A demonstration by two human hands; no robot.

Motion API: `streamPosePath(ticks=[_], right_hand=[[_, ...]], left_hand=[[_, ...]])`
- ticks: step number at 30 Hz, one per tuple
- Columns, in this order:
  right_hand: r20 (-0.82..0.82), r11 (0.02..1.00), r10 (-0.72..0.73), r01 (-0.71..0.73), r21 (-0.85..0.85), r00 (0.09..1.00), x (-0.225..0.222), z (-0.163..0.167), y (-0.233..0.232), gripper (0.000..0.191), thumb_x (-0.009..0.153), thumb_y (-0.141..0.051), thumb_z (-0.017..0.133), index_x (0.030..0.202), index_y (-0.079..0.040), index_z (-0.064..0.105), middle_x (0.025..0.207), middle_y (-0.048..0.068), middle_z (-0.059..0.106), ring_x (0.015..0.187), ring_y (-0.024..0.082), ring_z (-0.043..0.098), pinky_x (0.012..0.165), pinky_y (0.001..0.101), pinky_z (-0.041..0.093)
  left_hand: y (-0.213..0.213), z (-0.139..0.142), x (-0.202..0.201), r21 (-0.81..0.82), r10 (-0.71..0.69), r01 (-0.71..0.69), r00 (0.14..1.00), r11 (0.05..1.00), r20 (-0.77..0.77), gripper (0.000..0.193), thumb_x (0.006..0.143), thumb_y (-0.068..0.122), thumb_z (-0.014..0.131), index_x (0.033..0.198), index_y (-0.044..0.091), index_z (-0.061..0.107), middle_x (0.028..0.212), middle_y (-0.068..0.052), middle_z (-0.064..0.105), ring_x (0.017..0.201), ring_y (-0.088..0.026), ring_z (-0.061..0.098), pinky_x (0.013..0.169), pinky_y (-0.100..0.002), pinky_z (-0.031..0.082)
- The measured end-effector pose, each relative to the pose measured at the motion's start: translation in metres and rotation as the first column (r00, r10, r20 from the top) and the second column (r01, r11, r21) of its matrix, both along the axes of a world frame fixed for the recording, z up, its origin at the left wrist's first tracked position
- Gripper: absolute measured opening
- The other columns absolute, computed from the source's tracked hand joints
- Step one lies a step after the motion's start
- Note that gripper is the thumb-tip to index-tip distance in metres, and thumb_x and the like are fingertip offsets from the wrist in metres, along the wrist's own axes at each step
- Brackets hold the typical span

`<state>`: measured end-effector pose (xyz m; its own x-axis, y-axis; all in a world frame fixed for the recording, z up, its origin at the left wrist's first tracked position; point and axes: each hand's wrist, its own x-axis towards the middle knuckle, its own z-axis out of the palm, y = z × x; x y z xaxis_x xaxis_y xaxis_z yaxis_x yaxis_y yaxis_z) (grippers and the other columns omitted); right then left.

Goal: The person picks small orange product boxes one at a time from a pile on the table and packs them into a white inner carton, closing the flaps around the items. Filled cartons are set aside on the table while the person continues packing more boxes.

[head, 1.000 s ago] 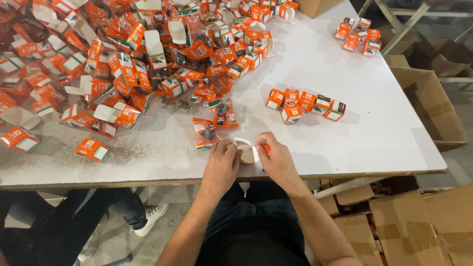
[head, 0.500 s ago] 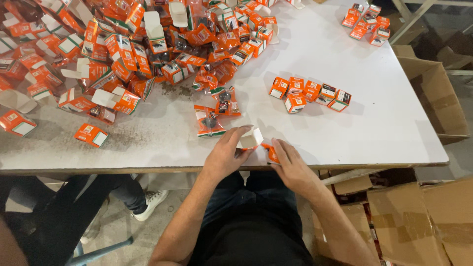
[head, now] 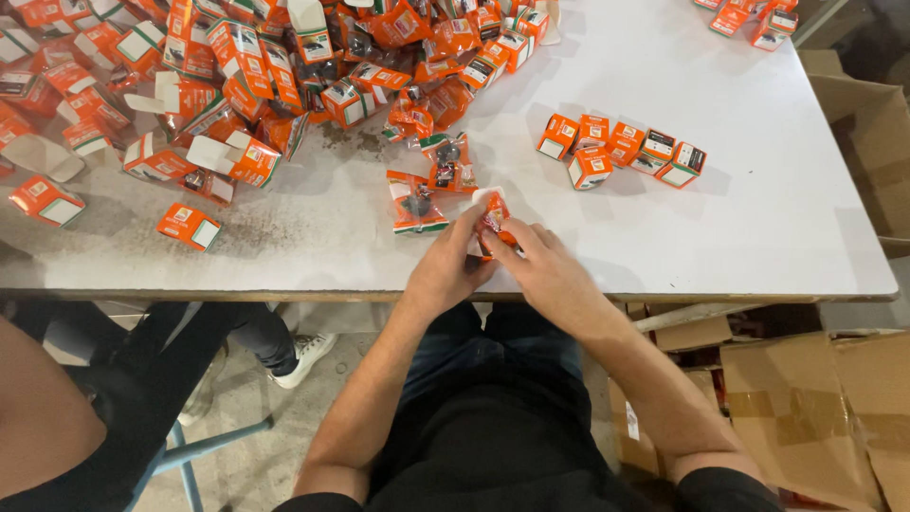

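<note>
Orange-and-white small cardboard carton (head: 493,220), at the near edge of the grey table (head: 758,190), now turned orange-side up between the left hand (head: 445,270) and right hand (head: 550,275), both closed on it, where a white flap showed half a second earlier.

My fingers cover most of the small orange box (head: 493,220) between my left hand (head: 445,270) and right hand (head: 550,275); its open end can't be made out. The box heap (head: 237,66) runs off the top and left edges. Contents of the clear packets (head: 415,204) too small to tell.
</note>
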<state>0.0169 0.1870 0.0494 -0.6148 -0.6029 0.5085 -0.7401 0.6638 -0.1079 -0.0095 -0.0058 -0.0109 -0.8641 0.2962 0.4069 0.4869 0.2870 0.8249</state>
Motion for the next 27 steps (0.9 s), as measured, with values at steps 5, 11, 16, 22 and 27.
streamPosePath(ticks=[5, 11, 16, 22, 27], right_hand=[[0.043, 0.999, 0.053, -0.054, 0.006, 0.998, -0.016, 0.010, 0.007, 0.031, 0.087, -0.001, 0.061, 0.117, -0.001, 0.065, 0.107, 0.010, 0.068, 0.096, 0.031, 0.061, 0.084, 0.0443, 0.047], [0.042, 0.997, 0.068, -0.066, -0.046, 0.997, -0.031, -0.004, 0.012, 0.021, 0.090, -0.007, 0.065, 0.111, -0.005, 0.067, 0.099, 0.005, 0.070, 0.093, 0.027, 0.060, 0.082, 0.0423, 0.046], [0.109, 0.993, -0.002, 0.014, -0.118, 0.994, -0.028, -0.015, 0.014, 0.013, 0.098, -0.014, 0.072, 0.108, -0.007, 0.068, 0.096, 0.004, 0.068, 0.098, 0.027, 0.061, 0.092, 0.0416, 0.047], [-0.252, 0.999, -0.019, 0.007, -0.047, 0.967, -0.006, -0.023, 0.020, 0.033, 0.090, -0.022, 0.075, 0.119, -0.007, 0.072, 0.140, 0.010, 0.059, 0.118, 0.031, 0.051, 0.102, 0.0504, 0.040], [-0.122, 0.995, -0.084, 0.078, -0.058, 0.989, -0.012, -0.025, 0.012, 0.034, 0.091, -0.023, 0.073, 0.121, -0.007, 0.072, 0.142, 0.012, 0.051, 0.132, 0.035, 0.042, 0.108, 0.0541, 0.033]], left_hand=[[-0.001, -0.006, -0.004, -0.052, -0.009, 0.003, 0.994, 0.999, -0.112, 0.073, 0.080, 0.002, 0.081, 0.144, 0.006, 0.046, 0.119, -0.014, 0.063, 0.100, -0.029, 0.068, 0.071, -0.033, 0.063], [0.005, 0.000, 0.001, -0.062, 0.045, -0.056, 0.986, 0.997, -0.163, 0.070, 0.078, 0.005, 0.081, 0.140, 0.004, 0.048, 0.123, -0.016, 0.061, 0.097, -0.031, 0.068, 0.075, -0.036, 0.060], [0.005, 0.009, 0.004, -0.063, 0.045, -0.058, 0.981, 0.996, -0.186, 0.057, 0.077, 0.005, 0.078, 0.131, 0.006, 0.061, 0.116, -0.015, 0.061, 0.092, -0.031, 0.069, 0.078, -0.038, 0.060], [0.011, 0.013, 0.003, -0.144, 0.118, -0.197, 0.897, 0.970, -0.426, 0.056, 0.069, 0.019, 0.088, 0.117, 0.003, 0.064, 0.111, -0.017, 0.055, 0.098, -0.038, 0.060, 0.083, -0.046, 0.053], [0.010, 0.005, 0.009, -0.181, 0.153, -0.229, 0.921, 0.956, -0.358, 0.060, 0.073, 0.014, 0.085, 0.127, -0.001, 0.064, 0.112, -0.018, 0.054, 0.101, -0.037, 0.059, 0.088, -0.044, 0.053]])
